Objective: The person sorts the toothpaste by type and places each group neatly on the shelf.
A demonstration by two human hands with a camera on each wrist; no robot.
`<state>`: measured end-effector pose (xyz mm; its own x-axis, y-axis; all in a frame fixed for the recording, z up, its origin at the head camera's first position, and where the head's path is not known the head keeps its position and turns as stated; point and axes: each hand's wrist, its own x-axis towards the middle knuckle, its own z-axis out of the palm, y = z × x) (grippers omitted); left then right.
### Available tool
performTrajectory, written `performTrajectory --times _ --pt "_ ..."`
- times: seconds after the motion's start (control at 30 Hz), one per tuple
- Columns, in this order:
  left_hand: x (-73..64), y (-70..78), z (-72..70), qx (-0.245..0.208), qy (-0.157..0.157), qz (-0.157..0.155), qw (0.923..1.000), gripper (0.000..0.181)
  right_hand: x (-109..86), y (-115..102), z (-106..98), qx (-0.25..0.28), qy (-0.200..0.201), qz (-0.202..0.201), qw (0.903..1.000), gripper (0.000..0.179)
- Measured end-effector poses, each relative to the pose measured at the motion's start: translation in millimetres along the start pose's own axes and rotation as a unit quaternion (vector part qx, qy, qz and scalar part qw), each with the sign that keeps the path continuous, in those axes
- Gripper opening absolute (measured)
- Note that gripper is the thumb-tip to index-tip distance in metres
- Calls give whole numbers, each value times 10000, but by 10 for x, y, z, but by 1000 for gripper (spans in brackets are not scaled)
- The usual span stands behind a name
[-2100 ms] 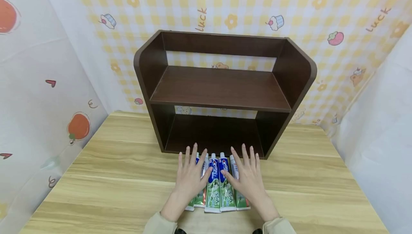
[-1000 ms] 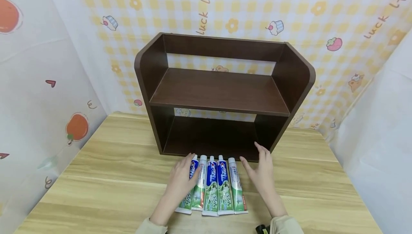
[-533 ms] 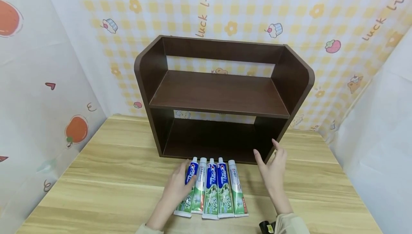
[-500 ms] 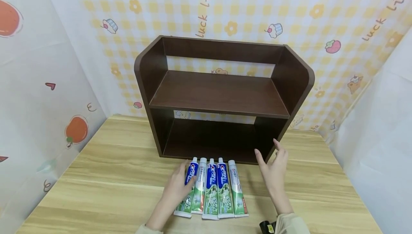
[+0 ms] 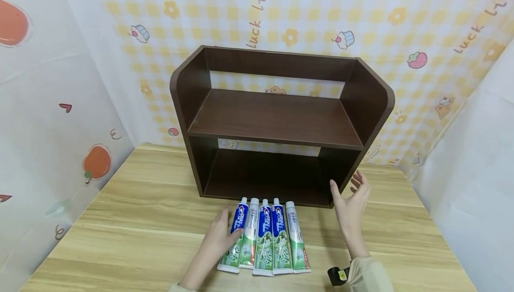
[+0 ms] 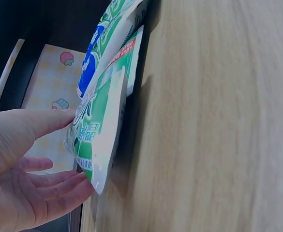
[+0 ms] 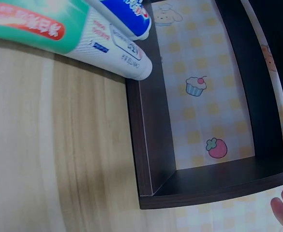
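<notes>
Several toothpaste tubes lie side by side on the table, caps toward a dark brown two-tier shelf (image 5: 273, 113). My left hand (image 5: 216, 237) is at the leftmost toothpaste tube (image 5: 240, 216), thumb over its face and loosely bent fingers along its left edge. In the left wrist view, the thumb tip meets that green-and-white tube (image 6: 95, 128) and the fingertips sit right at its lower edge. My right hand (image 5: 353, 207) holds nothing and is beside the shelf's right side panel, thumb in front, fingers spread and slightly bent. Only its fingertips show in the right wrist view.
The rightmost toothpaste tube (image 5: 296, 238) lies slightly angled near the shelf's front edge. A wood-grain table (image 5: 132, 220) extends to both sides. Behind the shelf hangs a yellow checked backdrop (image 5: 305, 6); a white sheet (image 5: 474, 149) stands at the right.
Both hands have parted from over the tubes. The left moved to the leftmost tube and stays there; the right moved rightward to the shelf's right side. The tubes have not visibly shifted.
</notes>
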<state>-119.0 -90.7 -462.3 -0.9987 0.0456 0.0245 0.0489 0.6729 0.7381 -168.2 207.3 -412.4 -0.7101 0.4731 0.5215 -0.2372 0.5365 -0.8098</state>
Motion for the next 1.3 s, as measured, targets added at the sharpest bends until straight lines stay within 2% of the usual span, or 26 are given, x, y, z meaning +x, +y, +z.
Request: performTrajectory --times 0.23,0.47,0.57,0.77,1.07,1.3 --pt "-14 7 -5 34 -202 -160 9997 68 60 10 36 146 -155 570 9982 66" --pt "-23 42 -42 65 -437 -329 9985 69 117 25 59 213 -133 1002 9946 60" --pt "-19 34 -61 100 -547 -252 9981 66 135 44 68 176 -69 1083 9939 57" --pt "14 -22 -101 61 -803 -77 9967 51 179 103 104 -11 172 961 9952 47" --pt "75 -40 -140 -35 -1166 -397 9924 40 243 170 137 -114 502 729 9960 33" --pt "134 -31 -185 -74 -1588 -488 9861 37 277 247 137 -534 473 493 9962 27"
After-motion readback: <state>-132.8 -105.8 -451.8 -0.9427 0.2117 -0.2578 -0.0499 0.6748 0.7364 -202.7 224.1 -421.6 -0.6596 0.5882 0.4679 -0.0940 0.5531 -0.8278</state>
